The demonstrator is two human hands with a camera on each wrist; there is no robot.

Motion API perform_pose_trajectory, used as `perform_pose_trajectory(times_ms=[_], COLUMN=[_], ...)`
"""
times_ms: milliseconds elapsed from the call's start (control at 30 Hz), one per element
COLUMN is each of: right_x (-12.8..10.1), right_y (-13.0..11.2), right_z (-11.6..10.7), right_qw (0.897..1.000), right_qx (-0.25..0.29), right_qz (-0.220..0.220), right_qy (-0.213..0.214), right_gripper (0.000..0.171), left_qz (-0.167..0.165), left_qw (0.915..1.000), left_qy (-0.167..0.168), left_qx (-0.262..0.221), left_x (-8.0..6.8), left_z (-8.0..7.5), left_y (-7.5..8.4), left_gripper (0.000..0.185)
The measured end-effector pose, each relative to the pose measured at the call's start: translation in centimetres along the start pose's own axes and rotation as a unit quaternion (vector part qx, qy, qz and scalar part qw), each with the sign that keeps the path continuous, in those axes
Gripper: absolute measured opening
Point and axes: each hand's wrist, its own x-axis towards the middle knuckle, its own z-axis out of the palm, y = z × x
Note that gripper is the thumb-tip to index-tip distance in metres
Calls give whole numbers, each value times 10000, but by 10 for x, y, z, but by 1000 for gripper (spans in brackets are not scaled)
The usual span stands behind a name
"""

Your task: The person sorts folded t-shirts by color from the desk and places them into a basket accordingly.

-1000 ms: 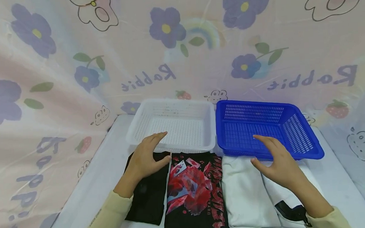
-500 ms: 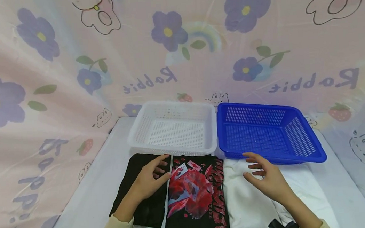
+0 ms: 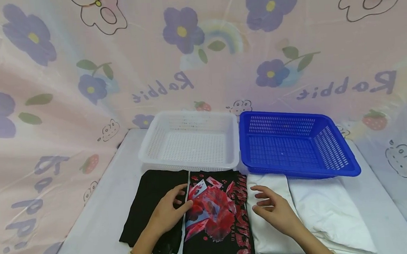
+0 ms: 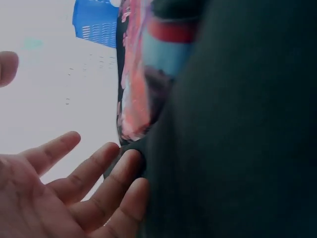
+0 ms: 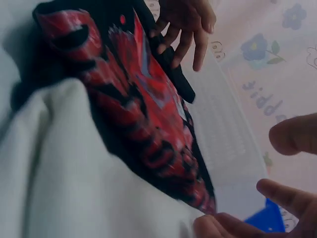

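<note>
Pink floral sheet w/ "Rabbit" print [image 3: 185, 58] hangs behind & around a white worktop [image 3: 101, 226]. At 12 o'clock on it sit two perforated trays side by side, rims touching: white tray [image 3: 145, 155] on the left, blue tray [image 3: 346, 168] on the right, both w/ nothing in them.

Nearer the person, folded clothes lie flat in a row, edges meeting. From 9 to 3 o'clock: plain black tee [image 3: 148, 200], black tee w/ red print [image 3: 216, 215], white tee [image 3: 273, 231], then a white stack [image 3: 331, 212] whose far edge tucks under the blue tray's front rim. Row looks lined up under the trays, darks below the white one, whites below the blue one; prob. so each piece is a short reach from a tray.

Left hand [image 3: 170, 210] rests on the plain black tee at its 3 o'clock edge, fingers relaxed & slightly spread, tips at the seam w/ the print tee; not gripping, holds nothing. Left wrist view agrees: fingers [image 4: 99, 173] straight against dark cloth.

Right hand [image 3: 273, 208] is over the white tee near its 9 o'clock edge, fingers loose & apart, nothing held. Can't tell if the palm touches cloth or hovers just above.
</note>
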Motion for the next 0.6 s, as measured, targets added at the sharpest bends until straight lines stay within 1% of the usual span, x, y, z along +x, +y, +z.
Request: perform_pose_trajectory(times_ms=[133, 267, 433, 600], right_x=[1, 3, 6, 9], right_y=[1, 1, 1, 4], right_z=[12, 23, 33, 38], right_qw=[9999, 10000, 9992, 9973], right_qx=[36, -28, -385, -725], right_qz=[126, 62, 34, 23], right_qy=[-70, -46, -53, -77], right_gripper=[51, 51, 51, 51], left_qz=[-63, -102, -48, 98], left_qw=[9998, 9991, 9979, 9924], left_qy=[-1, 61, 143, 162], left_qx=[190, 397, 638, 1214], left_x=[-2, -3, -3, -1], left_z=[5, 8, 12, 16], left_y=[-1, -2, -3, -5], left_gripper=[59, 59, 61, 68])
